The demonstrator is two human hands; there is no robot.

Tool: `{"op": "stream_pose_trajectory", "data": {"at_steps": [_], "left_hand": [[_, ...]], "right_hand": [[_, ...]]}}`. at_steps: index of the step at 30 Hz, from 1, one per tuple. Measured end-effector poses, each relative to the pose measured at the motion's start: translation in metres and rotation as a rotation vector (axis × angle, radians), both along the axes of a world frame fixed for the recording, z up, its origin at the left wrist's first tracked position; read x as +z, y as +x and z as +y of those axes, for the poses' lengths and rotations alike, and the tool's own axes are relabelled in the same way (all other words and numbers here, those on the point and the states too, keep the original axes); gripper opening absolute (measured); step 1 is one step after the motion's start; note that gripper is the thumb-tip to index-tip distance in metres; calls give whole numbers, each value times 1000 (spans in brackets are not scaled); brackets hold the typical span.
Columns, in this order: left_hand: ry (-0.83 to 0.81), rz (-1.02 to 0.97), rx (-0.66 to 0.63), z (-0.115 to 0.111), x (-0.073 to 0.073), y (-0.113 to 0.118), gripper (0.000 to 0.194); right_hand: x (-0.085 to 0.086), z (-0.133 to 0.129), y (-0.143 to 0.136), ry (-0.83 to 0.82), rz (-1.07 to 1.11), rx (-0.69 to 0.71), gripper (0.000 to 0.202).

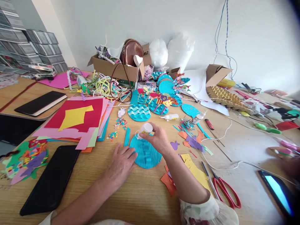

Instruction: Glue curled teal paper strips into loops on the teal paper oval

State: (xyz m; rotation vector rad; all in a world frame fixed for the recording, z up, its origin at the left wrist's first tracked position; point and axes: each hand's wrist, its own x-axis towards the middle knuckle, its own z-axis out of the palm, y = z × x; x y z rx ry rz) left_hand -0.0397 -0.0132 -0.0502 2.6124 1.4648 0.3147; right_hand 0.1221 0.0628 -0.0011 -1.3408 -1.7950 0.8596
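A round blue paper-covered disc (140,156) with a wavy raised strip (147,156) lies on the table in front of me. My right hand (160,139) grips a white glue bottle (145,128), tipped with its base up, over the disc's far part; the nozzle is hidden. Flat beside the disc rests my left hand (123,161), fingers stretched out and the tips touching its left edge. A narrow blue paper strip (127,137) lies just beyond those fingers. Small piles of coloured confetti (112,135) and a fish-shaped cutout (121,112) sit farther back.
Stacked coloured paper (77,115) and a black phone (51,178) occupy the left. Decorated blue discs (139,117) and a second glue bottle (170,117) lie behind. To the right are paper scraps (195,143), red-handled scissors (226,189), a white cable (220,168) and a lit phone (277,190).
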Motion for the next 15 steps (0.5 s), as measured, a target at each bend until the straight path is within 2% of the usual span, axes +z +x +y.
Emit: {"op": "stream_pose_trajectory", "data": {"at_steps": [7, 15], "left_hand": [[7, -28, -11, 1, -1, -1, 23], [42, -41, -41, 2, -9, -2, 21]], "right_hand": [[1, -11, -4, 14, -160, -24, 19], [-3, -18, -6, 31, -154, -31, 18]]}}
